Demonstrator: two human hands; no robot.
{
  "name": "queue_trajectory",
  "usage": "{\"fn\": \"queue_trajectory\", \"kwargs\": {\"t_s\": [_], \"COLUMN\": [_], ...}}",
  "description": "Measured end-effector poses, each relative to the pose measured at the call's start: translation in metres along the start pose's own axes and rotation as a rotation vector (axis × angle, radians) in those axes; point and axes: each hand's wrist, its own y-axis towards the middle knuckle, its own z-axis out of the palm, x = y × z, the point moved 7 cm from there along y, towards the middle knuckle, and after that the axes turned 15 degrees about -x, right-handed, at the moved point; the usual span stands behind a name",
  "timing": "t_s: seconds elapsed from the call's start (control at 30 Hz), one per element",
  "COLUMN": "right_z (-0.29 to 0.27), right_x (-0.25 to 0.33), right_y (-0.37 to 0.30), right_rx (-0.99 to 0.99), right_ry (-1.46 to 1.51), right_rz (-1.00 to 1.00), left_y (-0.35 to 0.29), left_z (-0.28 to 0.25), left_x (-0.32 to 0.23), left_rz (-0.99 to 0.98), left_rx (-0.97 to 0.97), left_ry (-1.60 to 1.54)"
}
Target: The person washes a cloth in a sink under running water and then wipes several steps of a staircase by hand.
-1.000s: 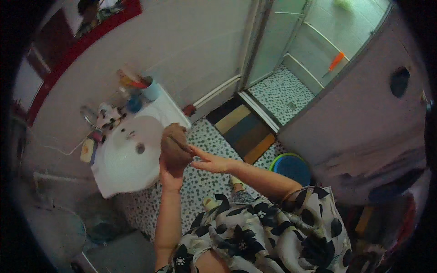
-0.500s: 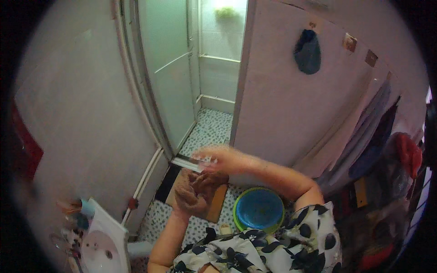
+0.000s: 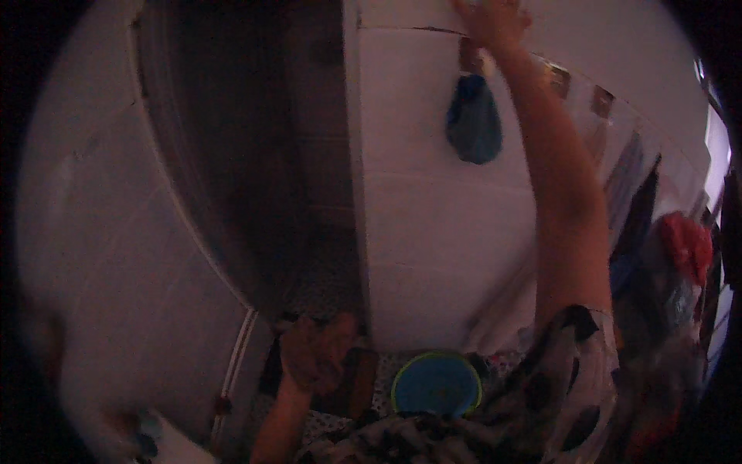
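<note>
My left hand (image 3: 303, 380) is low in front of me, closed around a bunched brown cloth (image 3: 318, 346) that hides most of its fingers. My right arm stretches up along the wall, and my right hand (image 3: 498, 23) is at the upper edge of the view, next to the wall. Its fingers look spread and hold nothing that I can see; their tips are dim and partly cut off. Just below that hand a blue pouch-like cloth (image 3: 473, 120) hangs from a hook. The picture is dark, so details are hard to make out.
A doorway (image 3: 317, 170) into an unlit tiled room is ahead. On the floor are a blue basin (image 3: 437, 384) with a green rim and a brown mat (image 3: 357, 379). A white sink (image 3: 182, 445) is at lower left. Towels and a red cloth (image 3: 684, 246) hang at right.
The light in the room beyond the doorway has gone out. My right hand has left the brown cloth and risen to the upper wall. The cloth stays in my left hand.
</note>
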Motion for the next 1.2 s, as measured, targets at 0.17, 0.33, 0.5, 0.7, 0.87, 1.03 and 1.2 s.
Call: {"fn": "queue_trajectory", "kwargs": {"t_s": [0.17,0.33,0.5,0.7,0.87,1.03,1.2], "right_z": [-0.104,-0.28,-0.484,-0.646,-0.659,-0.805,-0.975], "right_x": [0.122,0.235,0.277,0.188,0.083,0.014,-0.065], "right_y": [-0.257,-0.527,-0.718,-0.733,-0.683,-0.682,-0.709], "right_rx": [-0.171,0.616,0.556,0.539,-0.127,-0.646,-1.134], "right_ry": [0.817,0.951,0.622,0.351,0.349,0.512,0.554], "right_rz": [-0.23,0.177,0.571,0.962,1.503,1.838,1.834], "left_y": [-0.034,-0.062,-0.215,-0.274,-0.246,-0.273,-0.255], "left_z": [-0.071,-0.201,-0.304,-0.311,-0.269,-0.287,-0.406], "left_x": [-0.015,-0.063,-0.166,-0.35,-0.487,-0.608,-0.757], "left_rz": [0.27,-0.024,0.053,-0.087,-1.139,-0.88,0.227], "left_rx": [-0.045,-0.125,0.594,1.131,2.16,1.519,0.839], "left_ry": [0.002,-0.641,-0.914,-1.669,-2.633,-2.373,-1.97]}}
